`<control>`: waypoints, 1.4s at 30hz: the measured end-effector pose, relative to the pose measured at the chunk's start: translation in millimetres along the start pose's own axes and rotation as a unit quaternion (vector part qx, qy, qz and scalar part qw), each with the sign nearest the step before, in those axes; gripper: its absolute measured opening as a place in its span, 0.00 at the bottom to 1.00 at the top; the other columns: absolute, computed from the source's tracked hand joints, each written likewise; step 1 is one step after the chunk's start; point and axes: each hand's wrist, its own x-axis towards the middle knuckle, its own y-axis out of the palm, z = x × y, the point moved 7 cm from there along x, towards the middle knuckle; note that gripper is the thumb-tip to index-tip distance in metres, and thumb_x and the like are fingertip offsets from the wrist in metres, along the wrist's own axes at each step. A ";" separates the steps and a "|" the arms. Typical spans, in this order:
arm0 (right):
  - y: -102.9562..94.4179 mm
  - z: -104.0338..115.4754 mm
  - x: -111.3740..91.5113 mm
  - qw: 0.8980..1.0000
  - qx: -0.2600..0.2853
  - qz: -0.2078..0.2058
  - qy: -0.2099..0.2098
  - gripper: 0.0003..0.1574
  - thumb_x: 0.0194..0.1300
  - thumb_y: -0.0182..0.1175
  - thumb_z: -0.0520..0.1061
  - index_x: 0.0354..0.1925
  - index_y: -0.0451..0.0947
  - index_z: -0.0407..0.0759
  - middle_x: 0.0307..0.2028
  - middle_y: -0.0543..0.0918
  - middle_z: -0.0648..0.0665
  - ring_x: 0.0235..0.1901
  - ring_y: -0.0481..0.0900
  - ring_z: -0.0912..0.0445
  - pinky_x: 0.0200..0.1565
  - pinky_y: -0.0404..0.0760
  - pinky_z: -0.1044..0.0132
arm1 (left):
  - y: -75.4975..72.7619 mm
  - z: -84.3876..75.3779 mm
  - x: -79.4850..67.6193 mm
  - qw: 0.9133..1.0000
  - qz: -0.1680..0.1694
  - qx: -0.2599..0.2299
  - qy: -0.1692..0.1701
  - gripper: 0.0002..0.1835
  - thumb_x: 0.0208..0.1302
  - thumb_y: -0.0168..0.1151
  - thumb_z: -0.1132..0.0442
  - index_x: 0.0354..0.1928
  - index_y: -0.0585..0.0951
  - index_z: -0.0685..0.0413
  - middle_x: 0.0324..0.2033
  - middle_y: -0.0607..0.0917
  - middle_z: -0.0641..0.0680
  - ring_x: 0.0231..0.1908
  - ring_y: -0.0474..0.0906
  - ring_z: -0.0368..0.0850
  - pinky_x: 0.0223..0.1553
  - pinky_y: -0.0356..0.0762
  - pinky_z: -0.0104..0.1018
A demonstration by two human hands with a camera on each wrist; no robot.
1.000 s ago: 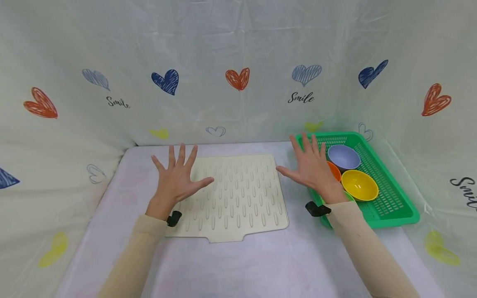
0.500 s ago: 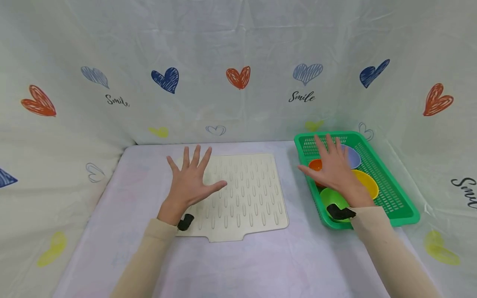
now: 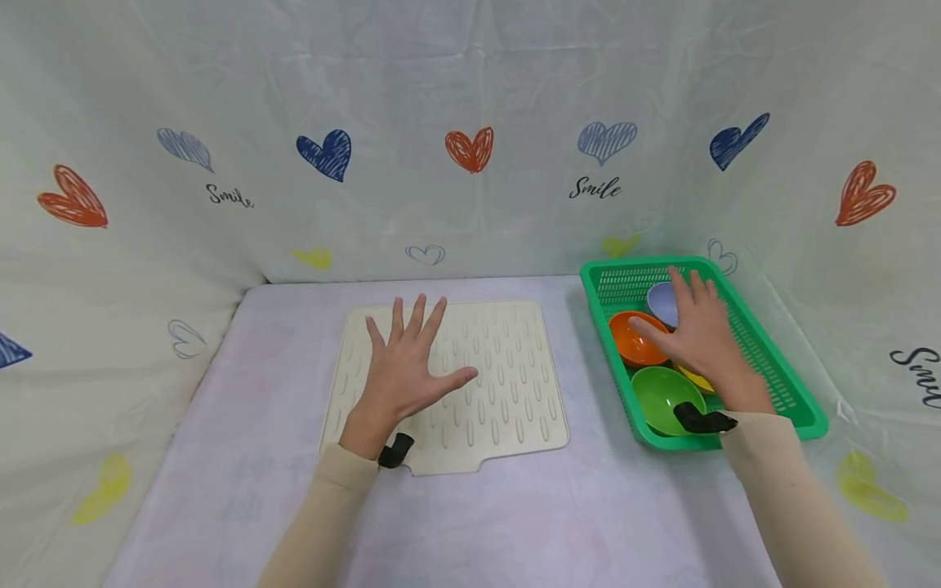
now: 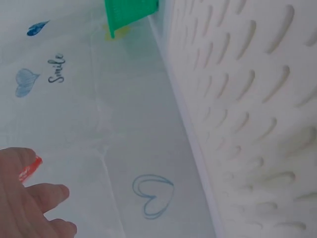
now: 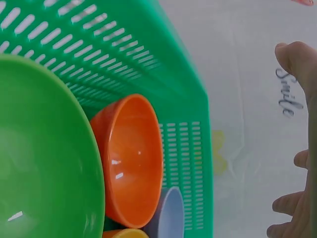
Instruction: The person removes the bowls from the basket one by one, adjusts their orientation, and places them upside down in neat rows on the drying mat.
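Apparently this is the reach: the right hand (image 3: 702,339) hovers over the bowls (image 3: 639,345) in the basket (image 3: 625,286), the left hand (image 3: 400,380) above the mat (image 3: 507,384), both empty, fingers spread wide, so gripping a bowl likely calls for lowering the right and curling its fingers.

"How do we hold our left hand (image 3: 400,371)?"
"Out ahead, its back toward us, fingers spread, thumb reaching inward."
"And our right hand (image 3: 702,339)?"
"Fingers apart too, thumb also inward; we extend both sleeved forearms (image 3: 321,518) forward, hands well apart."
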 end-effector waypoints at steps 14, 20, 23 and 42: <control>2.5 -53.1 3.5 0.992 0.100 -0.018 0.079 0.67 0.71 0.53 0.70 0.82 0.28 0.39 0.79 0.37 0.22 0.77 0.40 0.23 0.67 0.50 0.18 | 7.8 -33.6 -7.3 0.997 -0.031 -0.062 0.026 0.58 0.56 0.57 0.22 0.83 0.48 0.35 0.82 0.54 0.55 0.81 0.40 0.67 0.71 0.32 0.81; 5.7 -68.6 4.1 0.985 0.133 -0.006 0.107 0.66 0.73 0.51 0.71 0.82 0.24 0.40 0.80 0.32 0.25 0.77 0.37 0.24 0.70 0.45 0.20 | 13.5 -42.8 -9.2 0.996 -0.036 -0.081 0.033 0.58 0.56 0.58 0.23 0.83 0.49 0.35 0.81 0.57 0.57 0.81 0.39 0.65 0.71 0.32 0.81; 6.9 -73.8 5.4 0.982 0.145 -0.003 0.119 0.66 0.73 0.49 0.72 0.82 0.22 0.41 0.80 0.30 0.25 0.77 0.36 0.24 0.70 0.44 0.20 | 15.8 -46.0 -11.1 0.995 -0.039 -0.085 0.037 0.58 0.56 0.59 0.23 0.83 0.49 0.34 0.81 0.57 0.57 0.81 0.39 0.65 0.72 0.34 0.81; 29.8 -94.7 22.0 0.969 0.168 0.041 0.177 0.72 0.70 0.47 0.78 0.81 0.19 0.40 0.79 0.29 0.22 0.75 0.39 0.21 0.66 0.49 0.18 | 22.8 -40.9 -23.0 0.994 -0.048 -0.097 0.027 0.56 0.58 0.53 0.20 0.83 0.52 0.37 0.81 0.56 0.57 0.81 0.40 0.66 0.70 0.38 0.83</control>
